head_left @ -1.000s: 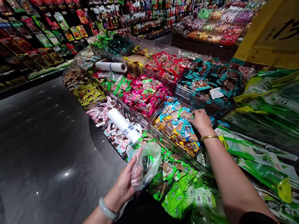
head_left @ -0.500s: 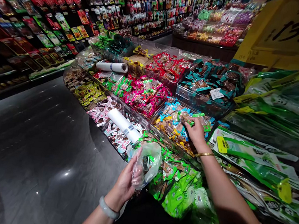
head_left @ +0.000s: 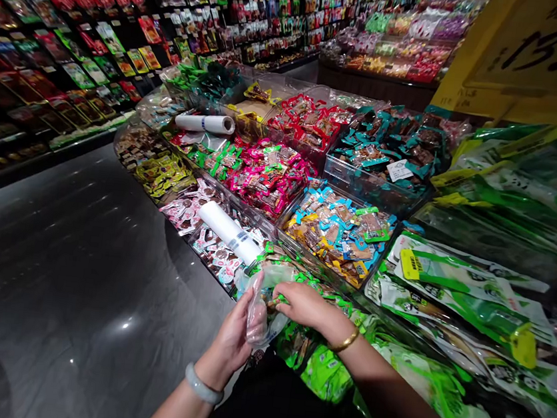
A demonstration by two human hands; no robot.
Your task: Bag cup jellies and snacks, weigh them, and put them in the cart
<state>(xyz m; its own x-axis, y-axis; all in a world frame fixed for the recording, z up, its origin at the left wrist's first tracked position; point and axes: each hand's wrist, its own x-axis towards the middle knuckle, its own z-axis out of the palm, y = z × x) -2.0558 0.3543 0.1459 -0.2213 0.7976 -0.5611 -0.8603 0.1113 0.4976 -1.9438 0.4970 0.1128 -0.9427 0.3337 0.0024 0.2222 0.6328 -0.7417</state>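
My left hand [head_left: 233, 338], with a pale bangle on the wrist, grips a clear plastic bag [head_left: 262, 301] by its mouth in front of the snack counter. The bag holds a few small packets. My right hand [head_left: 301, 302], a gold bangle on its wrist, is at the bag's opening with fingers pinched on a small snack packet [head_left: 277, 299]. Just beyond lies a clear bin [head_left: 384, 251] of blue, orange and green wrapped snacks.
Clear bins of pink [head_left: 267, 174], red [head_left: 308, 122] and teal [head_left: 391, 148] packets fill the counter. Two rolls of plastic bags [head_left: 230, 232] [head_left: 206, 122] lie on it. Green packaged goods [head_left: 451, 282] lie to the right. A yellow price sign [head_left: 537, 57] hangs above. Dark aisle floor [head_left: 75, 266] lies left.
My right hand has left the blue and orange snack bin and come back to the bag's mouth with a packet. My left hand has kept the bag in place.
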